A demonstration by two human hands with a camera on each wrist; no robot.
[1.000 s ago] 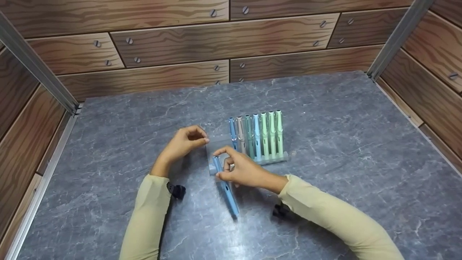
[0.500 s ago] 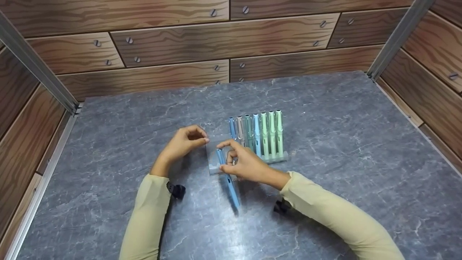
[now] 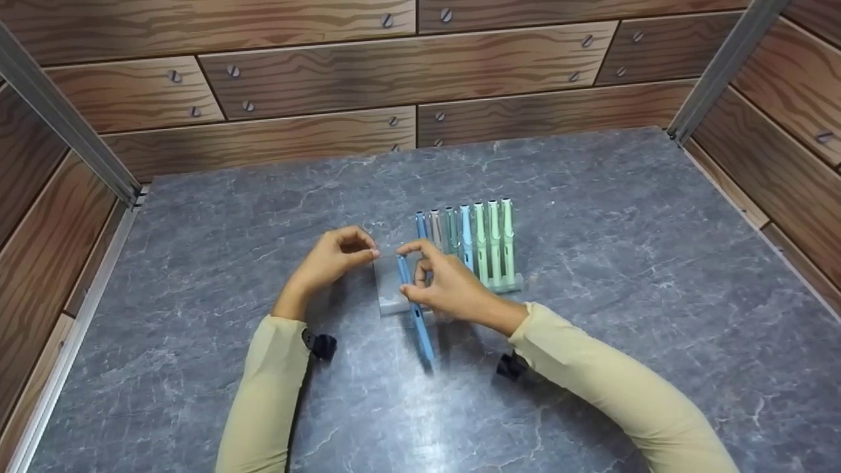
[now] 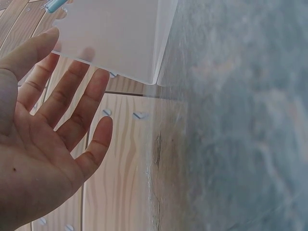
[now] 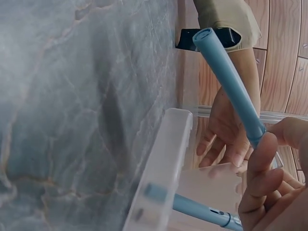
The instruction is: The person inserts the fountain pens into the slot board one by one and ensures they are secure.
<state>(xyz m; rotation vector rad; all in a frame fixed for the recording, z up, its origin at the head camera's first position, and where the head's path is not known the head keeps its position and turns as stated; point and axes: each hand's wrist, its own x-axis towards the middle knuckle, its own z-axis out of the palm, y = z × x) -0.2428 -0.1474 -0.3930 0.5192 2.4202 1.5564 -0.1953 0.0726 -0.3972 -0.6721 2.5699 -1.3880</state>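
Note:
A translucent pen stand (image 3: 391, 286) rests on the table, with a row of capped pens leaning in its right part. My left hand (image 3: 338, 257) pinches the stand's left upper edge; in the left wrist view the thumb lies before the clear panel (image 4: 115, 33) and fingertips behind it. Between thumb and fingers, my right hand (image 3: 450, 286) holds a blue pen (image 3: 421, 332) by its cap end. That pen is tilted over the stand's bare left part, its lower end toward me and apart from the lip (image 5: 163, 159) in the right wrist view.
The standing pens are a blue one (image 3: 421, 225), a grey one (image 3: 435, 226), a dark green one (image 3: 451, 230), a light blue one (image 3: 466, 230) and three light green pens (image 3: 494, 240). Wood-patterned walls (image 3: 315, 85) enclose the grey marbled table (image 3: 611, 230).
My right hand has moved the blue pen away from me and slightly right, over the stand. The left hand has stayed at the stand's edge.

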